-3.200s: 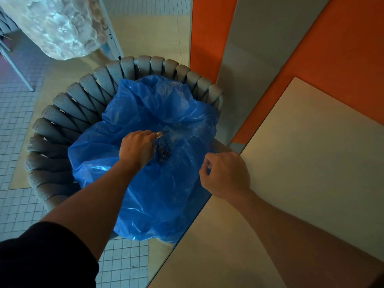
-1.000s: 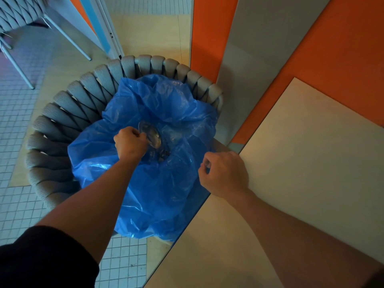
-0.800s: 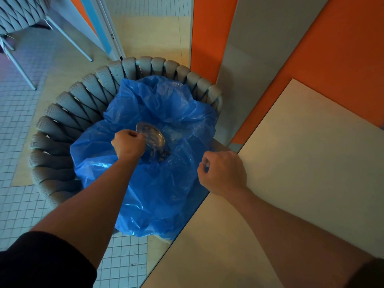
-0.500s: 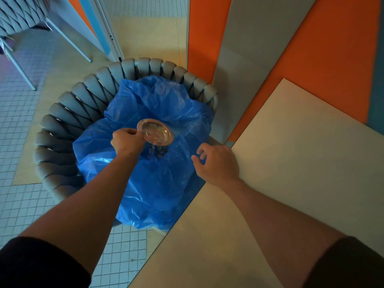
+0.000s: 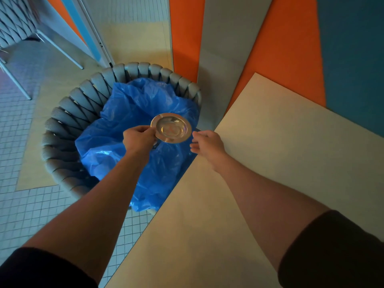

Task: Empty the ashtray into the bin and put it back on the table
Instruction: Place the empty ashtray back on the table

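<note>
The left hand (image 5: 138,139) is pinching the ashtray (image 5: 170,127) by its near-left rim, fingers curled shut on the edge, and is holding it face up above the blue liner (image 5: 124,142) of the bin (image 5: 68,113). The dish is looking shiny and bare inside, though glare is making its bottom hard to read. The right hand (image 5: 205,143) is hovering just beside the ashtray's right edge with fingers loosely spread and gripping nothing; whether a fingertip is touching the rim cannot be told. That hand is sitting over the corner of the table (image 5: 270,163), which is running out of view at the right and bottom. The ashtray and left hand are covering the middle of the liner, so the bin's contents are hidden. A chair (image 5: 14,28) is being cut off at the upper left and is blurred. Dark sleeves (image 5: 332,246) are filling both lower corners.
</note>
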Available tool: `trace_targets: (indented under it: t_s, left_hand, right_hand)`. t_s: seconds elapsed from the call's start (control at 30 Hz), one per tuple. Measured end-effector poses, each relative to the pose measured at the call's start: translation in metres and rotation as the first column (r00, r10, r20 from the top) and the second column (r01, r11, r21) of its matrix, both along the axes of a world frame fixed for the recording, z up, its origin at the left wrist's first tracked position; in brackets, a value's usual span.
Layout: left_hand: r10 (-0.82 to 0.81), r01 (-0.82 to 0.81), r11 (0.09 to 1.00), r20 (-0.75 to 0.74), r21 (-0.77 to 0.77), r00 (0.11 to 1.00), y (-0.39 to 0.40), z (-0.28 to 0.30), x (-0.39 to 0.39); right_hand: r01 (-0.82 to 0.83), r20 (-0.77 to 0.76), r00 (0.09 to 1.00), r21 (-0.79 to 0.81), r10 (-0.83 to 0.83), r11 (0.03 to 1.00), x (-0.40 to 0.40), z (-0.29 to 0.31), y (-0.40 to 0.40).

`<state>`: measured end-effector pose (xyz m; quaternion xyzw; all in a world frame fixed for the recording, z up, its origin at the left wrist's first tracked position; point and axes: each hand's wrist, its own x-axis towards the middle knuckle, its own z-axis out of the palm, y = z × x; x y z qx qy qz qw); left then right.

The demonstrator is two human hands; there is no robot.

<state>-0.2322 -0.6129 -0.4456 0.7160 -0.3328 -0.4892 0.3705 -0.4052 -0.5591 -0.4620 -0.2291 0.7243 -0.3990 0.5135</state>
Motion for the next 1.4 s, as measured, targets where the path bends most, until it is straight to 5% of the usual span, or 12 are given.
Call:
trace_targets:
  t_s: [0.13,0.77,1.4]
  left_hand:
    - [-0.053,0.053,0.999,-0.058,-0.003,0.997,0.025,0.013,-0.016]
    - [-0.313,0.321,0.945,-0.108,0.066,0.944,0.210,0.033,-0.105]
    - [-0.622,0.618,0.748,-0.072,0.241,0.780,0.369,0.003,-0.158]
  right_hand:
    - [0.081,0.100,0.992,0.023,-0.083,0.996,-0.013,0.016,0.019]
    - [0.310,0.103,0.941,0.123,-0.323,0.943,-0.093,0.047,0.246]
    - [0.510,0.074,0.833,0.277,-0.548,0.814,-0.120,0.015,0.453]
